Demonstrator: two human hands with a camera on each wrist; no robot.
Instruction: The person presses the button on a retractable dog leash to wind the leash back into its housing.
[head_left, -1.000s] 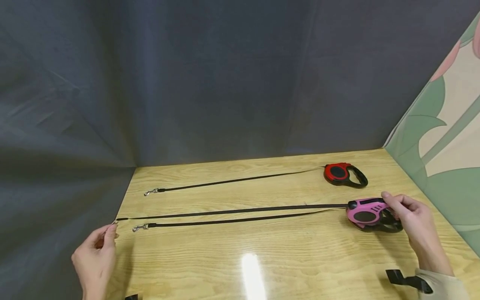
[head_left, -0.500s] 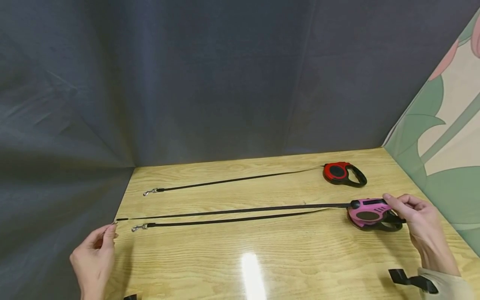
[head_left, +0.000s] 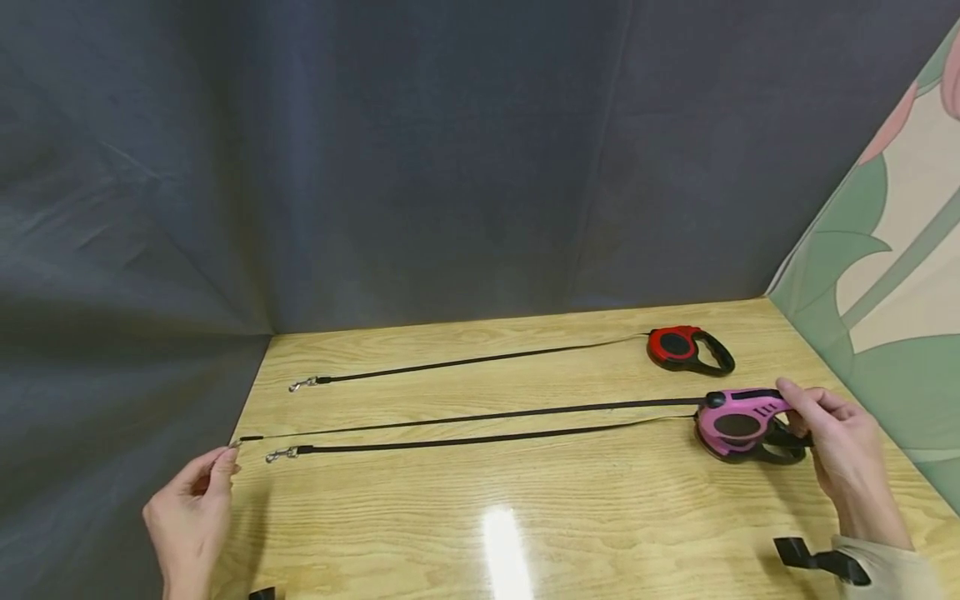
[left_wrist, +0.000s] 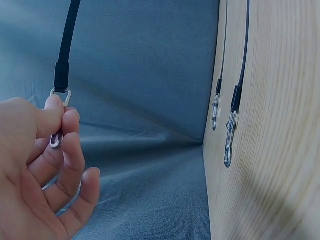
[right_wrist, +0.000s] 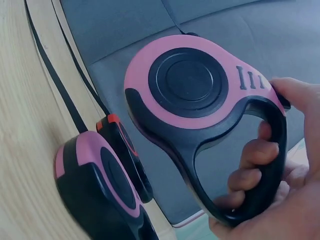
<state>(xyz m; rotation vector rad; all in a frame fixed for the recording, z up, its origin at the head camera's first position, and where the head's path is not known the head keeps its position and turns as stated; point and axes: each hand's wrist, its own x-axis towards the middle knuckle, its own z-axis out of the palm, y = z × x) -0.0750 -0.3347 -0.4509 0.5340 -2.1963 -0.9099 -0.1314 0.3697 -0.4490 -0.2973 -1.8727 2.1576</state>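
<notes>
Right hand (head_left: 847, 446) is on the right side, fingers curled firmly round the black handle loop of a pink leash (right_wrist: 187, 80), fingertips showing inside the loop and thumb on the top edge by the grooves. The leash is up off the table (head_left: 375, 517), tilted, with its case pointing left. Left hand (head_left: 191, 504) is at the near left, at the table's left end; thumb and index finger pinch the metal clip (left_wrist: 56, 140) of that same leash, other fingers bent loosely and holding nothing. So the pink leash lies between the two hands: case at the right hand, clip at the left, black strap (head_left: 600, 407) stretched nearly straight across above the table. Second pink leash (right_wrist: 107, 175) lies on the table under the held one, partly hidden by it in the head view; its strap (head_left: 465, 442) runs left along the near side to a silver clip (head_left: 282, 455) just right of the left hand, apart from it. Red leash (head_left: 675, 343) lies at the far right, beyond the right hand, untouched; its strap (head_left: 465, 361) goes left to another clip (head_left: 303, 384). Dark cloth (head_left: 450, 167) hangs behind, flowered wall (head_left: 900, 267) at right. Light sleeve (head_left: 888, 571) on the right arm.
</notes>
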